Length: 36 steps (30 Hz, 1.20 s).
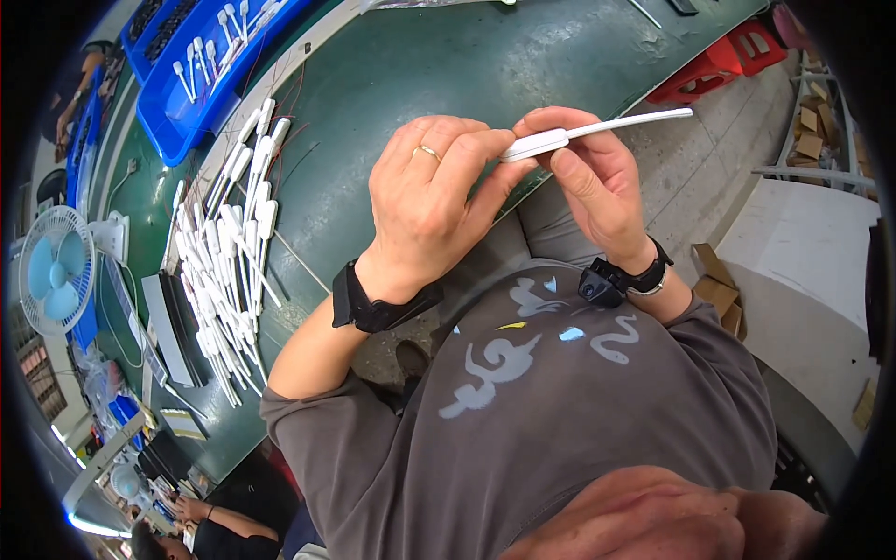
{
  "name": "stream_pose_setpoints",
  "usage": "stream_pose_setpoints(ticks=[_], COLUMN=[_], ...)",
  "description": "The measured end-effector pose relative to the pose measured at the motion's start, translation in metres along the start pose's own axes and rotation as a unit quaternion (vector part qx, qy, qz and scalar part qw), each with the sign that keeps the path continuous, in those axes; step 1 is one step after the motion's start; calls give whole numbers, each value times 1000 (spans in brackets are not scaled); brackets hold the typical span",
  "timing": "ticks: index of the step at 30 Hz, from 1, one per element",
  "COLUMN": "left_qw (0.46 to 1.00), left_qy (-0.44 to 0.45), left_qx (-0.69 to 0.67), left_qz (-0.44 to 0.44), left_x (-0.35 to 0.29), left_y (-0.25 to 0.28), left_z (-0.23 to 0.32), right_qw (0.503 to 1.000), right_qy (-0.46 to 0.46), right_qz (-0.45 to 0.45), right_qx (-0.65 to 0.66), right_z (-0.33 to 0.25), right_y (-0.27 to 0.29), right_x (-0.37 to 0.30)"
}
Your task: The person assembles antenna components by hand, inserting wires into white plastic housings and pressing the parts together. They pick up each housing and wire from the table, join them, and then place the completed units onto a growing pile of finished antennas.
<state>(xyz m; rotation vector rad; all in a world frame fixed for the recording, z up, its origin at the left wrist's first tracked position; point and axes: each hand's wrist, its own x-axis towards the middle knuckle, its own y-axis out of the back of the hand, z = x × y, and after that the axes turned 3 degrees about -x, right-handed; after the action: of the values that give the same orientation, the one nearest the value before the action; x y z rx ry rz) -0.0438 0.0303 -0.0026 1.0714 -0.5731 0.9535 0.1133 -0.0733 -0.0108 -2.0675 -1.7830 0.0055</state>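
Between my two hands is a white plastic piece with a wider flat body and a long, thin, slightly curved stem pointing right. A lengthwise seam line shows along its body. My left hand, with a ring on one finger, pinches the wide end, whose tip is hidden by the fingers. My right hand has its thumb below and fingers above the piece, gripping where body meets stem. Both hands are above the near edge of the green table. To their left lies a heap of similar white pieces.
A blue bin holding white parts stands at the far left, with thin red wires beside it. A white fan stands beyond the heap. Red stools are at the right. Another person sits lower left.
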Motion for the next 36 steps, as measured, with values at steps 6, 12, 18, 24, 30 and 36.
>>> stream_pose_setpoints(ticks=[6, 12, 18, 24, 30, 36], left_qw=[999, 995, 993, 993, 963, 961], left_qy=[27, 64, 96, 92, 180, 175], left_qx=[-23, -71, -70, -59, -199, -208], left_qz=[-9, -19, 7, -46, -23, -54], left_x=[0, -1, 4, 2, 5, -1], left_y=[1, 1, 8, 15, 9, 8], left_z=[0, 7, 3, 7, 12, 19], right_qw=[1000, 998, 959, 681, 752, 836], right_qy=[3, -26, -187, 251, 228, 127], right_qz=[-6, 5, 48, -10, -87, -100], right_qx=[-20, 58, -206, -688, -613, -524], right_z=[3, 2, -17, -52, -33, -51], right_y=[4, -3, -2, -10, 12, -3], right_x=[0, -3, -15, 20, 22, 20])
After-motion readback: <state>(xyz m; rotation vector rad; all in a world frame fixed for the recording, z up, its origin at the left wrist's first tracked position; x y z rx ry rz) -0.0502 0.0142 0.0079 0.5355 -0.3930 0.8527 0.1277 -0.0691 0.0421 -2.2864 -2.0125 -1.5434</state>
